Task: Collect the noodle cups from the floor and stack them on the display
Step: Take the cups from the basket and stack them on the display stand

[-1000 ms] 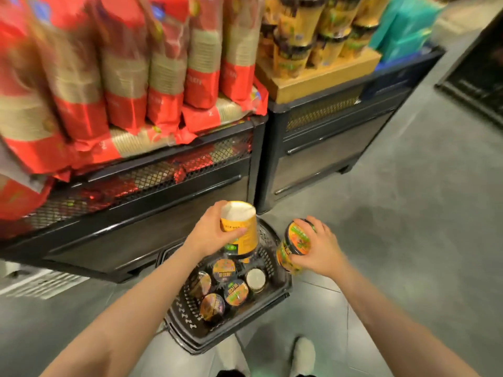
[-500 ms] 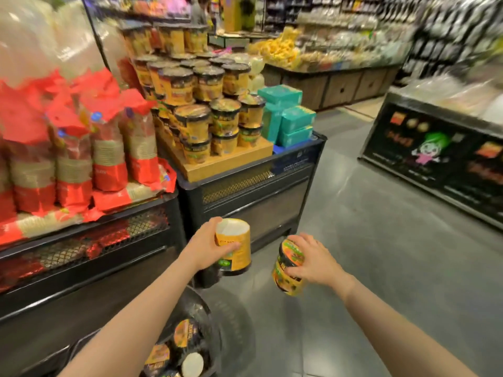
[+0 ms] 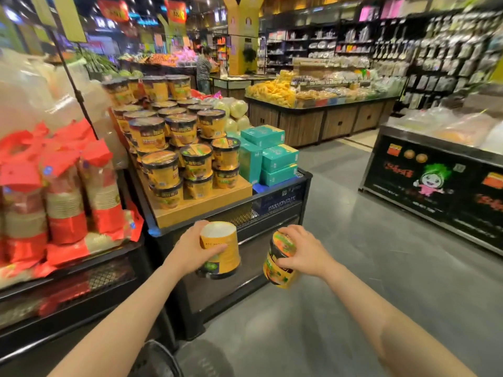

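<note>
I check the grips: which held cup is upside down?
The cup in the left hand: its plain white base faces up. The right hand holds its cup lid up.

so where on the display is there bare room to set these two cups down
Bare wood shows along the front edge of the wooden platform, between the lowest stacked cups and the black bin rim. Behind that, cups stand packed together; the teal boxes fill the right end.

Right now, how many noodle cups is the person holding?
2: an upside-down cup gripped by the left hand, and a tilted cup gripped by the right hand, both in front of the display.
</note>
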A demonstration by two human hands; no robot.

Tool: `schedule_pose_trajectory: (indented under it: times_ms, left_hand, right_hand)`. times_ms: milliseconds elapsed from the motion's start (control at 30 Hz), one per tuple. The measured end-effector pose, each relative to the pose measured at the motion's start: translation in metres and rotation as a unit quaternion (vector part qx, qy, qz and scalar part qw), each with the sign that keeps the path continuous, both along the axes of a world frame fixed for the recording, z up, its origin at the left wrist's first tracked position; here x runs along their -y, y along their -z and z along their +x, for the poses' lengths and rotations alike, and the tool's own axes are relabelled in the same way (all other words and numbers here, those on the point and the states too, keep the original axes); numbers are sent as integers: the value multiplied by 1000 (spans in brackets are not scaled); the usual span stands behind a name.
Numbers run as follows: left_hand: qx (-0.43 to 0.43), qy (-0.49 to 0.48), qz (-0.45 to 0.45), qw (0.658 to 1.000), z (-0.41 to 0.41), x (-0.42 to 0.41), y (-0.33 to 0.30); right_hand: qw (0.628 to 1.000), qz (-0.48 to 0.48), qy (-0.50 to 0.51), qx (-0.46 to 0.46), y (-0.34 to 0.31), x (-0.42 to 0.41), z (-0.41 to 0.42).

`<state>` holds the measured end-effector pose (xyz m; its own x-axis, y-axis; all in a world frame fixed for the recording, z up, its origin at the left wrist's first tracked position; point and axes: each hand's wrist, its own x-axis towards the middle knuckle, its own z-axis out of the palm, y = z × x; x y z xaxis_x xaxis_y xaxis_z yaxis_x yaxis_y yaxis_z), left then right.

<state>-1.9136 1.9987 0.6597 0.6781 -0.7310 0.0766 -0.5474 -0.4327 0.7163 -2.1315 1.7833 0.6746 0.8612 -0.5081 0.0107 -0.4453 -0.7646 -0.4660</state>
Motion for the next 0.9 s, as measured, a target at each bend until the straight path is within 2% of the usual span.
schedule_pose_trajectory:
  times_ms: [167, 300, 567, 800, 900]
  left_hand:
    - [12, -39, -11, 999, 43, 20, 0]
    - [-12, -67, -18, 998, 83, 23, -12]
    - [13, -164, -11, 986, 135, -3, -24]
    - [39, -283, -25, 958, 158, -41, -43]
    - [50, -330, -35, 942, 164, -57, -52]
  right_hand:
    - [999, -14, -42, 15, -18, 36, 63]
    - [997, -14, -77, 22, -37, 56, 117]
    - [983, -37, -165, 68, -81, 67, 229]
    - [956, -62, -255, 128, -143, 61, 327]
    - [945, -72, -296, 123, -161, 49, 375]
